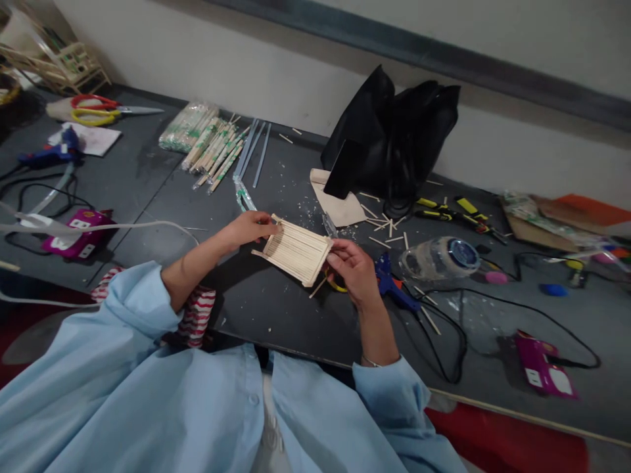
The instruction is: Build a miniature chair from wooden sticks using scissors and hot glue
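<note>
A small panel of pale wooden sticks, laid side by side in a frame, is held tilted above the dark table. My left hand grips its left upper corner between thumb and fingers. At the right edge my right hand pinches the panel, fingers closed. Partly hidden behind that hand lie scissors with a yellow handle. A blue glue gun rests just right of my right hand, its cable trailing over the table.
Bundled wooden sticks, large scissors and another blue glue gun lie at left. Behind stands a black bag with a phone against it. To the right are a plastic bottle, pliers and a purple power strip.
</note>
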A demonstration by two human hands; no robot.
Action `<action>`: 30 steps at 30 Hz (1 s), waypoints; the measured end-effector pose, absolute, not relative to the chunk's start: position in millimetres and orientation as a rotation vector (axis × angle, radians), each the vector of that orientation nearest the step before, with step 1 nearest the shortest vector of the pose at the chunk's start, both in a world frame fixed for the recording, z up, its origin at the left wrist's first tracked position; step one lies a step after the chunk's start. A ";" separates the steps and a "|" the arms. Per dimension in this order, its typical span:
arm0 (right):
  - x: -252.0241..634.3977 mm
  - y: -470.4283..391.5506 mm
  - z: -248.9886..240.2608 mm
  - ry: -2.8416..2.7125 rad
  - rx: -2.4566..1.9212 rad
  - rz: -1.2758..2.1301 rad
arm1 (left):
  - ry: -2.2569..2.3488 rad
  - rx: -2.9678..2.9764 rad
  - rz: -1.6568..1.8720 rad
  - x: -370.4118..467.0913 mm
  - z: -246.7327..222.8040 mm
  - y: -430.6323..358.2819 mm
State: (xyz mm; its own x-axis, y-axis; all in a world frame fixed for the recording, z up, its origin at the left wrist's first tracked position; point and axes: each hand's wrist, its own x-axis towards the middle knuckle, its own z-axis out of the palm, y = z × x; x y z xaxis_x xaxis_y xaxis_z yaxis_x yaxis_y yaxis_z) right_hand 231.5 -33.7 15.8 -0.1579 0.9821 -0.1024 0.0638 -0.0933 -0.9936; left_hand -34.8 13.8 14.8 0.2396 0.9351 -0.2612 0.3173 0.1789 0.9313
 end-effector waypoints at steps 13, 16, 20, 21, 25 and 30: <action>231.2 -33.7 22.4 -0.918 -1.157 1.494 | 1.015 0.812 0.871 -16.5 24.9 -0.2; 231.7 -33.3 21.0 -0.900 -1.180 1.478 | 0.952 0.757 0.829 -14.3 22.9 -1.3; 232.2 -32.5 19.4 -0.887 -1.183 1.477 | 0.826 0.745 0.797 -12.3 19.5 -4.1; 232.3 -32.2 19.1 -0.889 -1.186 1.477 | 0.807 0.745 0.802 -12.2 19.1 -4.8; 232.5 -30.9 18.3 -0.908 -1.211 1.458 | 0.766 0.739 0.839 -12.8 18.8 -6.4; 231.4 -30.0 16.5 -0.951 -1.194 1.416 | 0.722 0.718 0.872 -15.0 17.2 -5.2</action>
State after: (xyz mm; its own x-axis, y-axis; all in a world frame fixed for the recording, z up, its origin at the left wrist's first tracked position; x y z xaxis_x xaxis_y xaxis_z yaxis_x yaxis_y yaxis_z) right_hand 231.4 -30.0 16.5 0.0006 0.9833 -0.1821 -0.2029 -0.1782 -0.9628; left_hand -15.0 -5.2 17.2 0.4495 0.8561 -0.2549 -0.4107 0.4515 0.7921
